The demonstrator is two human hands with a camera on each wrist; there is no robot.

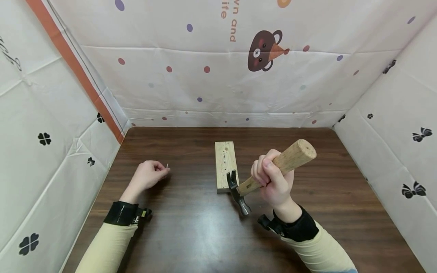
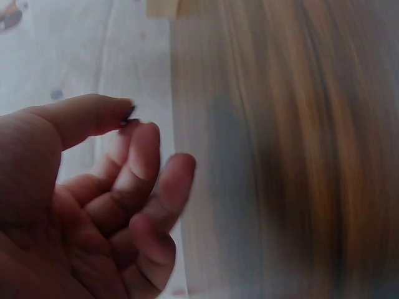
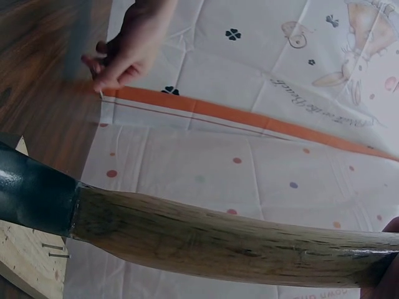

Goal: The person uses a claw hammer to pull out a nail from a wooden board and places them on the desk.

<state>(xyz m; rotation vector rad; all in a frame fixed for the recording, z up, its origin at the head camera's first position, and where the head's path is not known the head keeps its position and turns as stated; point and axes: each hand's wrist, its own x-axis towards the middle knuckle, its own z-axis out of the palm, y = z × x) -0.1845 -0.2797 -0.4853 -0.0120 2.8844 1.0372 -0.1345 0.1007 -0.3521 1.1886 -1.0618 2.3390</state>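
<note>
My left hand [image 1: 148, 175] is over the left part of the table, pinching a small thin nail [image 1: 167, 165] between thumb and fingertips. In the left wrist view, only a dark bit of the nail [image 2: 130, 113] shows at the thumb tip, the other fingers loosely bent. With my right hand [image 1: 275, 184] I grip a claw hammer [image 1: 289, 160] by its wooden handle. Its dark metal head hangs low, overlapping the near right corner of a pale wooden board [image 1: 224, 159] in the head view. Nails [image 3: 57, 252] stand up out of the board in the right wrist view.
The brown wood-grain table [image 1: 191, 227] carries the board near its middle. White printed cloth [image 1: 218, 87] rises behind the far edge, with more cloth at the left and right sides. An orange stripe [image 1: 75, 72] runs down the left corner.
</note>
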